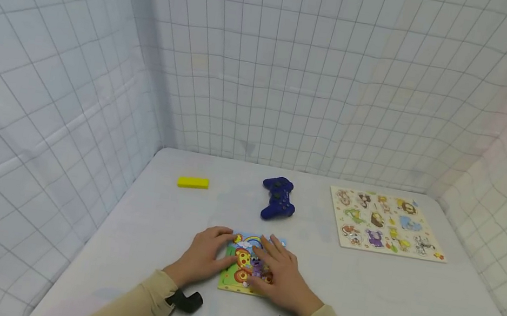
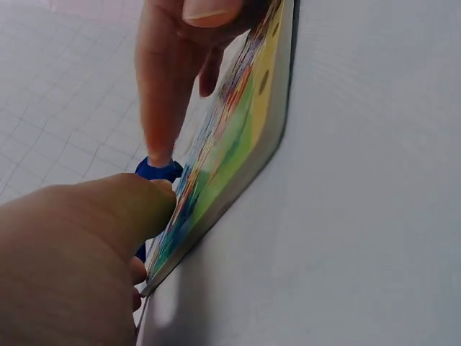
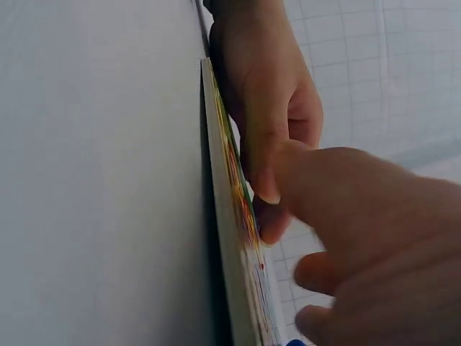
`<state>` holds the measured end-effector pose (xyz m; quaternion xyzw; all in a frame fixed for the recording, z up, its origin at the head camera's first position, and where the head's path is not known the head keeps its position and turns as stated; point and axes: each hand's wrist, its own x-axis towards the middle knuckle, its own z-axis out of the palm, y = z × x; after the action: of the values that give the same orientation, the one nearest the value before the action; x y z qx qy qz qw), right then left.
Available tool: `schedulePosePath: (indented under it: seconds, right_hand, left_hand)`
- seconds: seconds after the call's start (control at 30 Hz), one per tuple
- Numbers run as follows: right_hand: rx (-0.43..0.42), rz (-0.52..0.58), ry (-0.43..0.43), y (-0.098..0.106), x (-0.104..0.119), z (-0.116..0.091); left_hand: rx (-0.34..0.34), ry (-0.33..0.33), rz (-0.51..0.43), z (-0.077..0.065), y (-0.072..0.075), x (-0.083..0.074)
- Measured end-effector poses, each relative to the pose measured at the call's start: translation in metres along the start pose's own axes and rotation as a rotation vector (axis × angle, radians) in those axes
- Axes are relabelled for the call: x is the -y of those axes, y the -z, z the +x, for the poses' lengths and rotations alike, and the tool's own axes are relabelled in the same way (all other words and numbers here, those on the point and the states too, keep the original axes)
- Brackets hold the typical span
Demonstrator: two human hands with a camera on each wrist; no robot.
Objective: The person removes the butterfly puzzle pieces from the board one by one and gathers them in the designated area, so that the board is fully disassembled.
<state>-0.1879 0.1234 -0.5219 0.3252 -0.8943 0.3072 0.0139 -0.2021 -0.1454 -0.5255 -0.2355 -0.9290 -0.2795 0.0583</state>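
Count: one board (image 1: 242,259), one controller (image 1: 279,199), one yellow block (image 1: 193,183), one animal puzzle (image 1: 366,225). Board lies flat on the table (image 1: 165,221), my left hand (image 1: 202,255) at its left edge, my right hand (image 1: 285,282) over its right side; both grips loose, fingers spread. Its print shows sun (image 1: 238,239), rainbow (image 1: 253,242), purple figure (image 1: 257,267). Right side partly covered; wrist views catch it edge-on, fingertip contact hard to judge.

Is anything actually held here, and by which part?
No grip shows: the left hand lies along the left edge of the picture board, and the right hand is spread over the board's right part.
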Motion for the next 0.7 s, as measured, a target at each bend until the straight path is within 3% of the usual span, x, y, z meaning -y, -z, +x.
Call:
schedulePosePath:
  seconds: [0.1,0.17,0.47,0.7]
  right_hand:
    - [0.113,-0.089,0.004,-0.002,0.001,-0.002]
    - [0.145,-0.112,-0.001,-0.001,0.002,-0.003]
    - [0.162,-0.16,-0.047,0.003,0.01,-0.003]
    - [0.148,-0.186,-0.076,0.004,0.012,-0.004]
  left_hand:
    - [-0.016,-0.003,0.033,0.001,-0.002,-0.001]
    - [-0.026,-0.012,0.07,0.002,-0.003,0.0]
    - [-0.028,-0.077,0.247,0.008,-0.001,-0.006]
    - [-0.04,-0.054,0.198,0.009,-0.002,-0.005]
